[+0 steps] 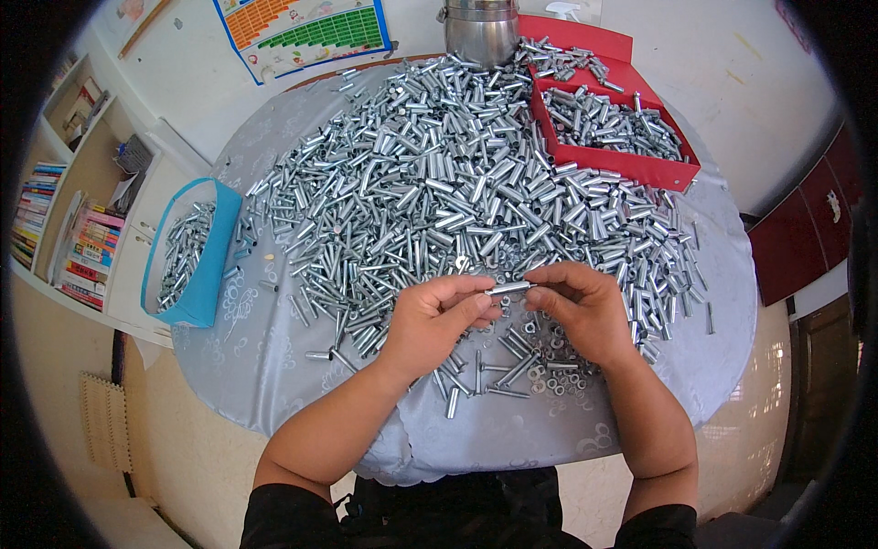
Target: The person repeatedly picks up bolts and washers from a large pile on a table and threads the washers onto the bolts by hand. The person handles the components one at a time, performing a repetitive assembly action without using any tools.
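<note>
Between my two hands, in front of the big pile, is a shiny expansion bolt (510, 287) with a cylindrical metal sleeve. My left hand (434, 320) is closed, its thumb and fingers pinching the bolt's left end. At the other end, the fingertips of my right hand (585, 306) pinch the bolt; they hide its tip. A heap of loose metal sleeves and bolts (412, 197) covers most of the table beyond my hands. Below and between my wrists lie nuts and washers (558, 377), with several long bolts (521, 369) beside them.
A blue box (203, 284) of metal parts stands at the left. At the back right, a red box (622, 163) holds more, with parts on its open lid. A steel pot (482, 37) stands behind the heap. The round table (274, 384) has a silvery cloth.
</note>
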